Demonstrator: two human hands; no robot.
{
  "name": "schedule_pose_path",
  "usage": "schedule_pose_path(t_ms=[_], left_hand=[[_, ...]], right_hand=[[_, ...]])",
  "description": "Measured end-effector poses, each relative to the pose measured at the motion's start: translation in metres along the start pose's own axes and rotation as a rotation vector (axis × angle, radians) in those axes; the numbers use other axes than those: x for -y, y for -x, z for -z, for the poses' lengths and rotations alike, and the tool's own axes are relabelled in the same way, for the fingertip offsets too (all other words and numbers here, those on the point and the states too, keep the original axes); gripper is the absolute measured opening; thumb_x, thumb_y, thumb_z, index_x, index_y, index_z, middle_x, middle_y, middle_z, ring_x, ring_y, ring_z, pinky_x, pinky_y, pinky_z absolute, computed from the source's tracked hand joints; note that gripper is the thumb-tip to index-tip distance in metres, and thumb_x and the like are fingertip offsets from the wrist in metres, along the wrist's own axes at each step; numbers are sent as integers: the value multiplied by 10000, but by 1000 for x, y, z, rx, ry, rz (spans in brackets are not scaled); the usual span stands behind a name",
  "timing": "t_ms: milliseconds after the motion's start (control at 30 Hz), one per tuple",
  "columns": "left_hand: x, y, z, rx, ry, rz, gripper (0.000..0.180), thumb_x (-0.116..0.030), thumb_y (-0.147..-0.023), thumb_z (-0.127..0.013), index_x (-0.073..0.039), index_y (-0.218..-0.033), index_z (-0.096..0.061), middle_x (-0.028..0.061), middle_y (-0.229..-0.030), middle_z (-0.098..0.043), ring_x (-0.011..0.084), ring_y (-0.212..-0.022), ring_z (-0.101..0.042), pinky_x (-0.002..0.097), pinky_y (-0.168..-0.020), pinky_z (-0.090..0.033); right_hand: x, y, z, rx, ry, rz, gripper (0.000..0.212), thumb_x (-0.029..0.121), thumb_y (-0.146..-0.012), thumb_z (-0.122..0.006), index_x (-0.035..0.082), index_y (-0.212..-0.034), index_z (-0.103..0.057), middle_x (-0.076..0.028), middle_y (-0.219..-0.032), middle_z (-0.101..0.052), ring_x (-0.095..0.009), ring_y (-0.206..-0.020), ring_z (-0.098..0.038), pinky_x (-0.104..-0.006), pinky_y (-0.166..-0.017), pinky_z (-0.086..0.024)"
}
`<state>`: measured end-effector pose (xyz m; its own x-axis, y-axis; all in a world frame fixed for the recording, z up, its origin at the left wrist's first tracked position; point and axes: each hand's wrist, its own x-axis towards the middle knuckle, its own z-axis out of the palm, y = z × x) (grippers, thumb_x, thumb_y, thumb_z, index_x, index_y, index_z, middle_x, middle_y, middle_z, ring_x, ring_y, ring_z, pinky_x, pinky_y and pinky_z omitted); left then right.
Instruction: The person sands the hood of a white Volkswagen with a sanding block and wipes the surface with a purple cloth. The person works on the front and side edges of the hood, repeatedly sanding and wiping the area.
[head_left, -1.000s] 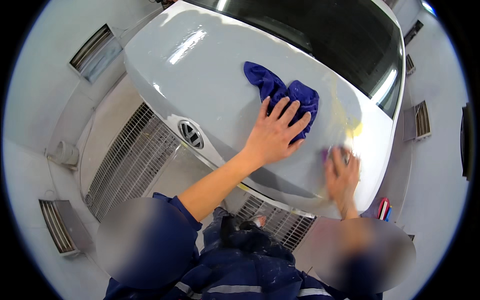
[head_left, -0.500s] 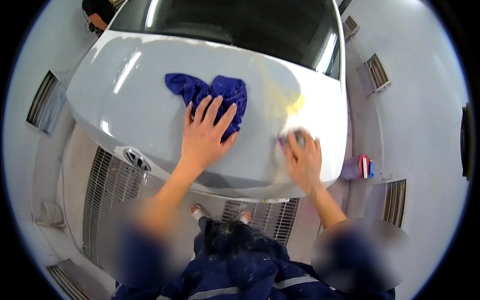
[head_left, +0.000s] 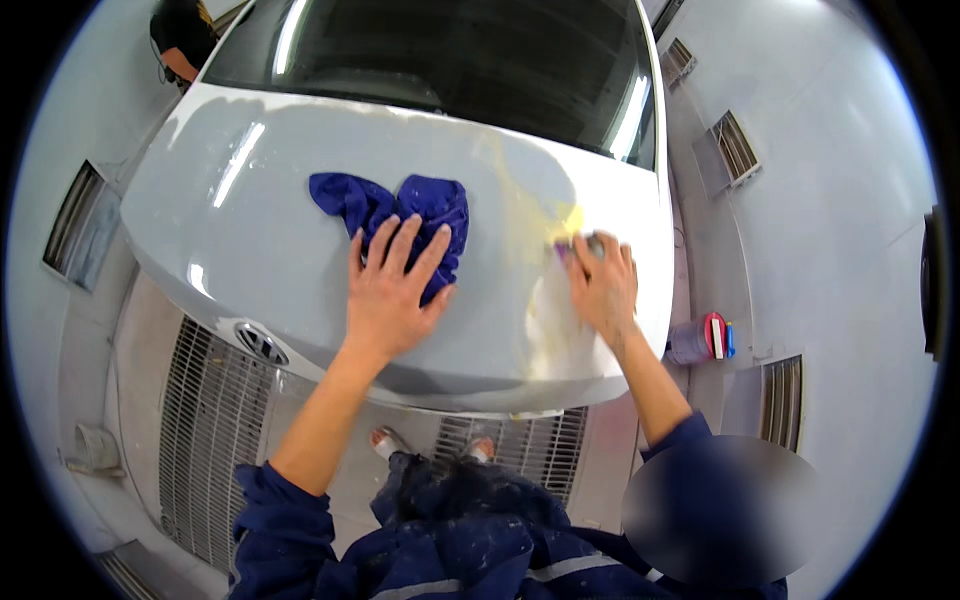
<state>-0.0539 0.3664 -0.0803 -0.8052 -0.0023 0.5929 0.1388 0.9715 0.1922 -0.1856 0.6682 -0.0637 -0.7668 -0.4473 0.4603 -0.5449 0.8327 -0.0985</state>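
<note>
Cloth (head_left: 433, 205) is touched by the spread left hand (head_left: 387, 305); the car (head_left: 400, 140) could be scratched if the pad (head_left: 562, 249), gripped by the right hand (head_left: 606, 288), were tilted.

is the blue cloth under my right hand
No, the blue cloth lies partly under the left hand, apart from the right hand.
</note>
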Motion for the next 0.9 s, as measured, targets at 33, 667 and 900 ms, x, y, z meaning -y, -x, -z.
schedule_pose_path(t_ms=[33,667,900], left_hand=[[3,1,2,-9,21,15,799,-415,-861,-822,-235,-1595,-561,119,-1622,-519,381,-1490,-467,660,-1220,-331],[-1,-8,3,-1,23,54,782,-441,-829,-847,-197,-1536,-618,142,-1595,-535,391,-1443,-500,660,-1212,-338],[9,-2,13,76,-10,63,734,-426,-830,-849,-219,-1506,-650,135,-1583,-546,388,-1444,-494,666,-1211,-330]], right_hand=[[3,-12,-6,-9,-3,-39,392,273,-975,-719,84,-1315,-774,-260,-1375,-622,-420,-1106,-601,-522,-898,-519],[17,-12,-6,68,-101,76,393,278,-1007,-707,109,-1360,-751,-222,-1403,-663,-429,-1155,-647,-534,-991,-552],[46,13,-6,24,-189,166,349,272,-1004,-705,98,-1300,-768,-214,-1344,-659,-412,-1185,-621,-515,-966,-548]])
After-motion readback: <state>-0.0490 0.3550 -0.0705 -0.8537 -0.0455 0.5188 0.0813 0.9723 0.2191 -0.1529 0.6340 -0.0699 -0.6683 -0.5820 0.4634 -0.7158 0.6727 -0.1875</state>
